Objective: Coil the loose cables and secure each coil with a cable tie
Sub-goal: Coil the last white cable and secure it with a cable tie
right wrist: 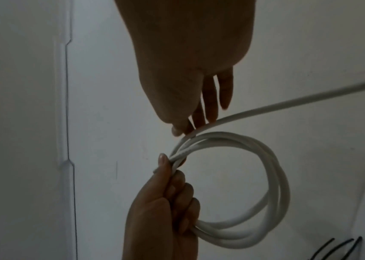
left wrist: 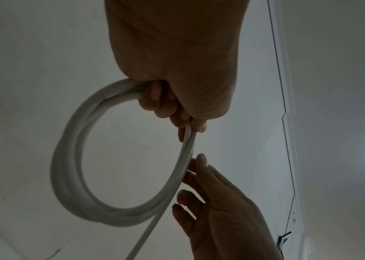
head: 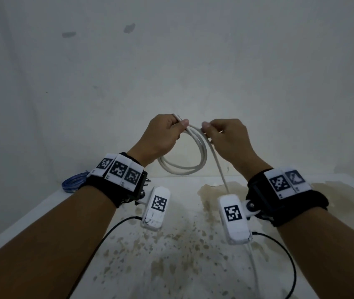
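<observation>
A white cable (head: 184,167) hangs in a few loops above the table. My left hand (head: 180,124) grips the top of the coil in a fist, and one cable end sticks up past its thumb. In the left wrist view the coil (left wrist: 70,158) hangs from its curled fingers (left wrist: 161,103). My right hand (head: 206,128), close beside the left, pinches the loose strand between thumb and forefinger (right wrist: 183,131), its other fingers held straight. The loose strand (head: 220,169) runs down to the table and on toward me (right wrist: 288,102).
A blue cable coil (head: 73,183) lies at the table's back left, behind my left wrist. The stained white table (head: 171,244) ends at a pale wall. Several thin black strips (right wrist: 341,249), perhaps cable ties, lie at the lower right of the right wrist view.
</observation>
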`<state>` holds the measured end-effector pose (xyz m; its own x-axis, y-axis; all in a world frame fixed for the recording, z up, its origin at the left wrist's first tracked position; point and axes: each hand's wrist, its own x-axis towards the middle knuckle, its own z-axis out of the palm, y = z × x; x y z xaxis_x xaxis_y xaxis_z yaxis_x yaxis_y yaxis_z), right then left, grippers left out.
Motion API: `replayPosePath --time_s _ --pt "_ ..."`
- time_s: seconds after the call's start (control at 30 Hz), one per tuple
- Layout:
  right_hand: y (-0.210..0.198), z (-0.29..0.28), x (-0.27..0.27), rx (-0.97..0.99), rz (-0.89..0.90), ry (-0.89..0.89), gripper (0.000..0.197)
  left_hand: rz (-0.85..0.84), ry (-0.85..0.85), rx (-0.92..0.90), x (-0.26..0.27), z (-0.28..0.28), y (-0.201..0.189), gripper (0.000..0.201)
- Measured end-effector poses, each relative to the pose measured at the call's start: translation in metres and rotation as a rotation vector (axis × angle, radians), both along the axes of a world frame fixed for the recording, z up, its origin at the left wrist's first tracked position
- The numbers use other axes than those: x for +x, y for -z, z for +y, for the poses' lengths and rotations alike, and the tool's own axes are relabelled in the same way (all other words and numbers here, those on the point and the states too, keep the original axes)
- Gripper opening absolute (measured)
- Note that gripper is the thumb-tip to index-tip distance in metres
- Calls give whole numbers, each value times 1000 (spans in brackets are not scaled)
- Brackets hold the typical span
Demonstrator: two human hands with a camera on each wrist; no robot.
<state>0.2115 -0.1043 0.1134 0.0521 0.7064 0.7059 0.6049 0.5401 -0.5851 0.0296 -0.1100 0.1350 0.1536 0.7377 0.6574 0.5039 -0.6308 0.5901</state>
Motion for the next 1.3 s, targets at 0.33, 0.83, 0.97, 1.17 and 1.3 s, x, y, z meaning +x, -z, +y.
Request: replayPosePath --time_s 0.33,0.83,0.97,1.17,1.3 --pt "4 -7 14 -416 431 -645 24 -134 160 -22 4 -6 -2 27" --pt "7 -12 -13 -258 826 -406 43 148 -379 -11 24 -19 16 36" --pt "1 -10 -11 -130 1030 -386 43 126 45 -823 56 -51 45 67" --pt "5 -18 -12 -178 1069 -402 42 -1161 312 -1113 71 -17 50 21" --pt "11 -22 -8 -239 1071 -403 41 -1253 267 -935 65 -11 42 28"
